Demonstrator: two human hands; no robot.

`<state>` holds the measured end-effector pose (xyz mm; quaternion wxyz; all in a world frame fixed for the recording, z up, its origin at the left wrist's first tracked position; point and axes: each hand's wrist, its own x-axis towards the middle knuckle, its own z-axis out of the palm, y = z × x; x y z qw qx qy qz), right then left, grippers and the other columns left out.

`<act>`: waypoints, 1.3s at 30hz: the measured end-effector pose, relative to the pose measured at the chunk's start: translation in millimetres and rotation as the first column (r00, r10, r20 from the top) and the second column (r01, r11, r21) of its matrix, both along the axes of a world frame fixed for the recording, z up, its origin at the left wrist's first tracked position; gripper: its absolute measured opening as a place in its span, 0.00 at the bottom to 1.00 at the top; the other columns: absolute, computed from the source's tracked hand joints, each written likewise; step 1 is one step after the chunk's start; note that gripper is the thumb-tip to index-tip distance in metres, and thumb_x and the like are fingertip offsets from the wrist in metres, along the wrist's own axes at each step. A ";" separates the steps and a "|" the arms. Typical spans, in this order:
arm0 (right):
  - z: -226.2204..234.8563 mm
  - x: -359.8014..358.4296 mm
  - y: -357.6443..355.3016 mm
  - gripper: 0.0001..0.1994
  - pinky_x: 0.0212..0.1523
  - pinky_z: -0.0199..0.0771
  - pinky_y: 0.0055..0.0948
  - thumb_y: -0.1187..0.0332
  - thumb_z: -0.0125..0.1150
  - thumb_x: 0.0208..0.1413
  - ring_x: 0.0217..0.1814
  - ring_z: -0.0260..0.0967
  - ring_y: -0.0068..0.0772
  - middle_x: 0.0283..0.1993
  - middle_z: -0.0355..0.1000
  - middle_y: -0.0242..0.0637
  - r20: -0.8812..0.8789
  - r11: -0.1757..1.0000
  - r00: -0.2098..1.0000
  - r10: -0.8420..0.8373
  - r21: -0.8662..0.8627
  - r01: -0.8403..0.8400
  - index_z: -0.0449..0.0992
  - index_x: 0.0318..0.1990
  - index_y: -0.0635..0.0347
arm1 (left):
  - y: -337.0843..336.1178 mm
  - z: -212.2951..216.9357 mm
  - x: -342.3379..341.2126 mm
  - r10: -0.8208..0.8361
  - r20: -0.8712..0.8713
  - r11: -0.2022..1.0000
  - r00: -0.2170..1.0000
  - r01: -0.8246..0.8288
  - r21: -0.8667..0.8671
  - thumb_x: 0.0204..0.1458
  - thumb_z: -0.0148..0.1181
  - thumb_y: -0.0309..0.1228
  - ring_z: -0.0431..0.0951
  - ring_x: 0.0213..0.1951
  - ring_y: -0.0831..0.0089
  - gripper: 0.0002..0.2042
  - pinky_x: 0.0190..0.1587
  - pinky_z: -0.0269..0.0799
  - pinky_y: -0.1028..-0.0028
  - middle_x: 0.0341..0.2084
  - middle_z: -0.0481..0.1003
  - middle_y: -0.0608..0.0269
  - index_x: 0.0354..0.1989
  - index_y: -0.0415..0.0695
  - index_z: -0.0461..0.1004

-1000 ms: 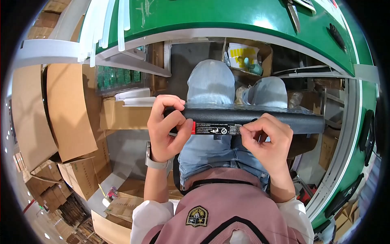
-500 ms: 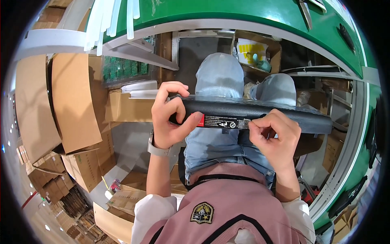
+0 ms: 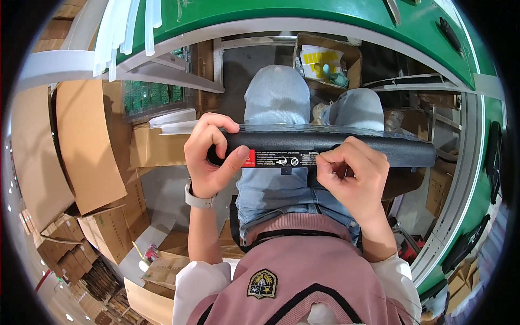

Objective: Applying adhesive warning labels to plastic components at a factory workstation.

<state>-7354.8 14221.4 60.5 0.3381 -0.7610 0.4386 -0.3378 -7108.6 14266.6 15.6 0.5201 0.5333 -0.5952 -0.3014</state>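
Observation:
A long black bar-shaped unit (image 3: 401,151) lies level across my lap, with a white and red label strip (image 3: 271,159) on its near side. My left hand (image 3: 208,157) wraps around its left end, thumb pressed on the red part of the label. My right hand (image 3: 355,179) pinches at the label's right end with thumb and forefinger, the other fingers curled. My knees in pale blue jeans (image 3: 276,97) show behind the bar.
A green workbench edge (image 3: 303,13) curves overhead and down the right. An open cardboard box (image 3: 325,59) with small items sits beyond my knees. Flat cardboard sheets (image 3: 86,146) and stacked cartons (image 3: 108,233) stand at the left. A tray of green circuit boards (image 3: 151,95) lies upper left.
The bar and both hands have come nearer and lower in view. My right hand has shifted its pinch along the label strip; my left hand keeps its grip.

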 end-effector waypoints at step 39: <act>66.0 -191.4 -6.3 0.21 0.41 0.72 0.38 0.71 0.67 0.44 0.41 0.71 0.47 0.41 0.72 0.43 -0.349 0.802 0.779 -0.521 -0.512 0.307 0.73 0.48 0.59 | 2.4 -30.4 13.8 -0.099 -0.089 0.983 0.991 0.112 0.146 0.44 0.62 0.32 0.79 0.44 0.62 0.16 0.48 0.72 0.69 0.39 0.79 0.50 0.39 0.36 0.72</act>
